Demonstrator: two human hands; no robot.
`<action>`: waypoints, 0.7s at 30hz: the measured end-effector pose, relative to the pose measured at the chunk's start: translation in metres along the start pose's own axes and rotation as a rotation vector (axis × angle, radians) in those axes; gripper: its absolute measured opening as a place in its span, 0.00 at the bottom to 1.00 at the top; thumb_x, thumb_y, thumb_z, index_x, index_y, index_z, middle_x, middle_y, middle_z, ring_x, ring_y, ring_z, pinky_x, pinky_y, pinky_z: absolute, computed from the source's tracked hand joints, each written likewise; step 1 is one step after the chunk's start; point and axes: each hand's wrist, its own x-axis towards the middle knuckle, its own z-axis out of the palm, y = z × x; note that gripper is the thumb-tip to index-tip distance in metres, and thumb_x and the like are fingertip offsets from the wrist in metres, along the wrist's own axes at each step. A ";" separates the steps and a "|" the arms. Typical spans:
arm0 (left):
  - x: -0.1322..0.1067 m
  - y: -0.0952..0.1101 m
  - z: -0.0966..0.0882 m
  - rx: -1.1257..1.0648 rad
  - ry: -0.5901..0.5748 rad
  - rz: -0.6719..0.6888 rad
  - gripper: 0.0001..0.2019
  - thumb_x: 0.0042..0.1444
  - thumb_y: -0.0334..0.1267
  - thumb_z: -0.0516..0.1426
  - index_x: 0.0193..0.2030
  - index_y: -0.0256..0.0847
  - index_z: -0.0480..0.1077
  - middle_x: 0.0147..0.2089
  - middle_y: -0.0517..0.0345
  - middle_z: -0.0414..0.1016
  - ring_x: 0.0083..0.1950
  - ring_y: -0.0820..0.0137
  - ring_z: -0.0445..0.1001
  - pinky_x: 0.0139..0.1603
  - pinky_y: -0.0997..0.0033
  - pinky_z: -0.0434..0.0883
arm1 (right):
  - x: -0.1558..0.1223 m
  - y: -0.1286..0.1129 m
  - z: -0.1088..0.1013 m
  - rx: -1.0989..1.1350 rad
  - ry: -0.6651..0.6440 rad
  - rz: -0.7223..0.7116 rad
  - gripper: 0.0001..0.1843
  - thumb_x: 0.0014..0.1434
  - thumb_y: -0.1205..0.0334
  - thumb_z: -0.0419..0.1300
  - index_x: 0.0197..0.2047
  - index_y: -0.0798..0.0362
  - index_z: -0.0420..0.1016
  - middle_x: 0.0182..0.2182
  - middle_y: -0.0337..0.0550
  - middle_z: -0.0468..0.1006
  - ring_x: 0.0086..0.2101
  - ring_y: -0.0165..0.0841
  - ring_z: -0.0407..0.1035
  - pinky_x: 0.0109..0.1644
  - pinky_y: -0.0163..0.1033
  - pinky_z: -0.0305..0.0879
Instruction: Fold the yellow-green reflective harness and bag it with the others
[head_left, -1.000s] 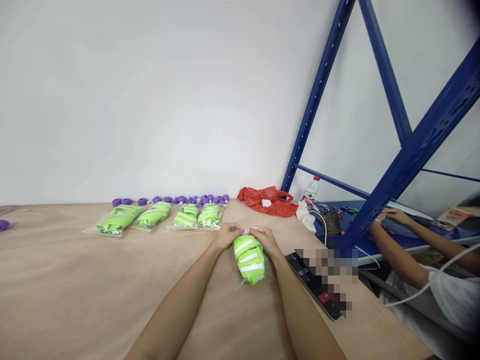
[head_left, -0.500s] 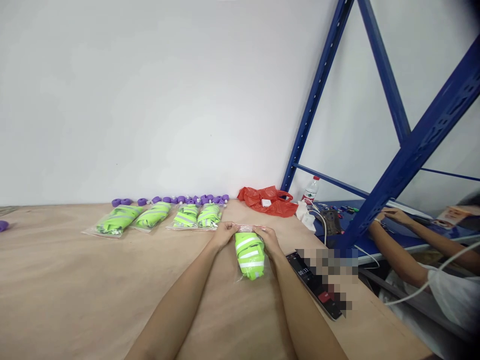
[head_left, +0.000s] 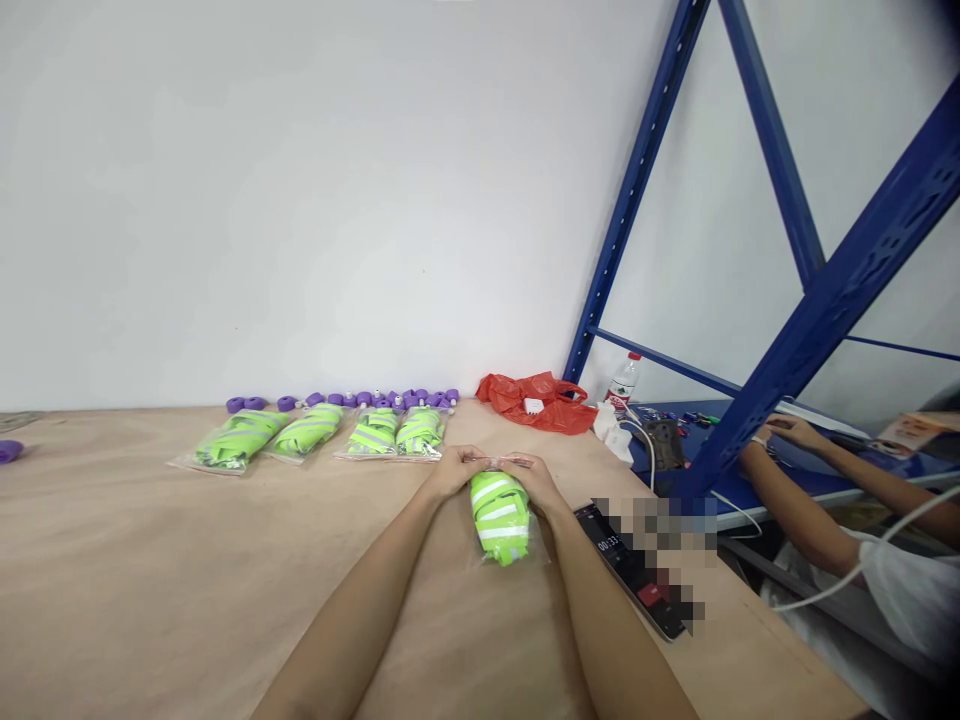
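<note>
A clear plastic bag (head_left: 501, 515) holds a folded neon-yellow strap or vest with silvery reflective stripes, on the table in front of me. My left hand (head_left: 456, 470) pinches the left part of the bag's top edge. On the right part of that edge, my right hand (head_left: 531, 480) has its fingers closed too. Both hands are close together, their fingertips almost meeting over the bag's mouth. Further left lie several similar filled bags, among them one bag (head_left: 238, 440) at the far left of the group and another bag (head_left: 420, 432) nearest my left hand.
Purple rolls (head_left: 360, 400) line the wall behind the bags. A red plastic bag (head_left: 540, 400) lies at the back, with a bottle (head_left: 622, 382) beyond. A phone (head_left: 630, 570) rests right of my forearm. Blue rack posts (head_left: 795, 330) stand between me and another person's arms (head_left: 802, 510).
My hands have drawn slightly closer together along the bag's top edge, hiding more of it. The view has shifted very slightly; the other bags stay where they were.
</note>
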 end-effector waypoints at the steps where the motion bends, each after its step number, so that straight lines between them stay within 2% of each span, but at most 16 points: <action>1: 0.000 -0.001 0.000 0.005 -0.002 0.002 0.20 0.44 0.52 0.67 0.30 0.33 0.76 0.29 0.55 0.77 0.31 0.70 0.71 0.36 0.71 0.66 | 0.000 0.000 0.000 -0.005 0.003 -0.002 0.20 0.42 0.48 0.73 0.30 0.57 0.81 0.28 0.44 0.81 0.31 0.34 0.71 0.36 0.37 0.65; 12: 0.001 -0.003 -0.002 0.075 0.000 0.026 0.20 0.45 0.52 0.66 0.32 0.34 0.76 0.31 0.54 0.78 0.33 0.68 0.73 0.39 0.70 0.68 | 0.001 -0.002 0.003 -0.057 -0.020 -0.001 0.24 0.41 0.43 0.72 0.31 0.57 0.81 0.28 0.46 0.81 0.32 0.37 0.72 0.38 0.38 0.66; 21: 0.000 -0.004 -0.002 0.097 -0.001 0.040 0.19 0.46 0.50 0.66 0.32 0.34 0.77 0.32 0.53 0.79 0.34 0.68 0.74 0.40 0.69 0.69 | 0.001 -0.002 0.005 -0.057 -0.010 0.003 0.20 0.39 0.47 0.73 0.27 0.56 0.79 0.25 0.42 0.79 0.28 0.33 0.69 0.34 0.37 0.63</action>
